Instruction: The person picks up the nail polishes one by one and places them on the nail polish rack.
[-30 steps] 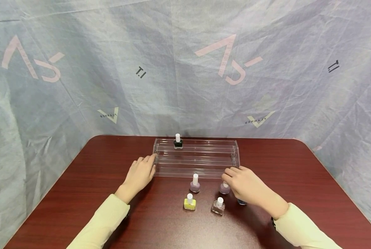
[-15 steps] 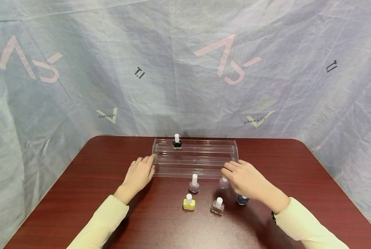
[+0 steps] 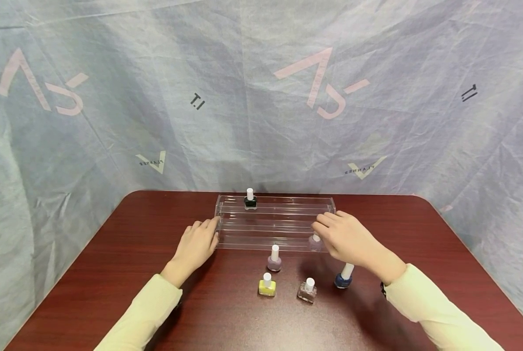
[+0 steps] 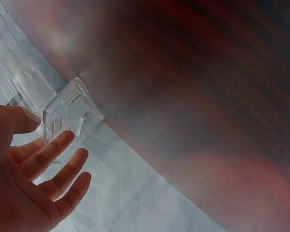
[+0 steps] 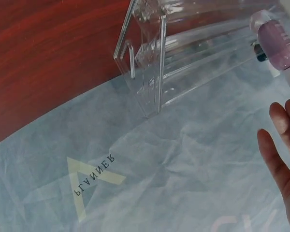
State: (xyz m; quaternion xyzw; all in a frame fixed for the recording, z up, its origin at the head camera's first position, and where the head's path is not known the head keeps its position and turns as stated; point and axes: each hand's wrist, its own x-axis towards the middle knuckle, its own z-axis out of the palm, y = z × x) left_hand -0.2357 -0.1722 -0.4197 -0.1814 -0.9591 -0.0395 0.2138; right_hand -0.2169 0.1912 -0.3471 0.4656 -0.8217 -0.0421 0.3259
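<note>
A clear acrylic tiered rack (image 3: pixel 270 222) stands toward the table's far edge. My left hand (image 3: pixel 196 245) holds its left end, with thumb and fingers about the end panel (image 4: pixel 70 113) in the left wrist view. My right hand (image 3: pixel 347 239) grips a purple nail polish bottle (image 5: pixel 276 43) by its white cap, raised before the rack's right front. In the head view the bottle (image 3: pixel 315 243) hangs below my fingertips. A black nail polish bottle (image 3: pixel 250 201) stands on the rack's back tier, near the left.
On the table in front of the rack stand another purple bottle (image 3: pixel 274 262), a yellow bottle (image 3: pixel 267 287), a glittery brown bottle (image 3: pixel 307 291) and a dark blue bottle (image 3: pixel 343 279) with its cap leaning. Grey printed cloth (image 3: pixel 261 97) hangs behind the table.
My right hand has lifted the purple bottle from the table and carried it away from me to the rack's front right, uncovering the blue bottle. My left hand has stayed at the rack.
</note>
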